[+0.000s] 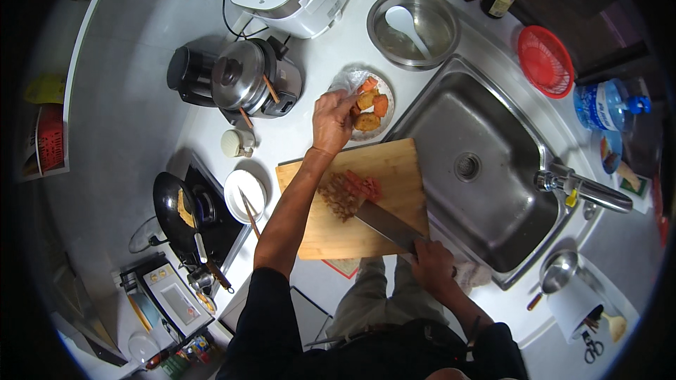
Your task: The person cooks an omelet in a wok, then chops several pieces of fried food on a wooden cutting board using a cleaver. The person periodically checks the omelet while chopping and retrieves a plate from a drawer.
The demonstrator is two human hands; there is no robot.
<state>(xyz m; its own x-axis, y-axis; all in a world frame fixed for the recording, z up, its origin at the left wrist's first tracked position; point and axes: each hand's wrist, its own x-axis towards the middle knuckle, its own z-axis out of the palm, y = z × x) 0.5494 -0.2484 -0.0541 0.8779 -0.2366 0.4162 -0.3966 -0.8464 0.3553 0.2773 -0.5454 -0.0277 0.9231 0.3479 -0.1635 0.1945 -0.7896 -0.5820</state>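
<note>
My right hand (433, 266) is wrapped round the handle of a broad kitchen knife (386, 224). Its blade lies low over the wooden cutting board (394, 162), the tip touching a pile of chopped pale brown pieces (339, 199). Beside that pile are diced orange-red pieces (365, 186). Beyond the board, my left hand (331, 119) reaches to the left rim of a patterned plate (377, 130), fingers bent together. Browned food pieces (366, 122) and orange chunks (381, 105) lie on the plate, with a clear plastic bag (348, 80) against its far side. What my left fingertips grip is hidden.
A steel sink (486, 225) adjoins the board on the right. Behind stands a steel bowl (440, 17) with a white spoon. To the left are a lidded pot (239, 74), a white bowl (244, 195) with chopsticks, and a wok (169, 204) on the stove.
</note>
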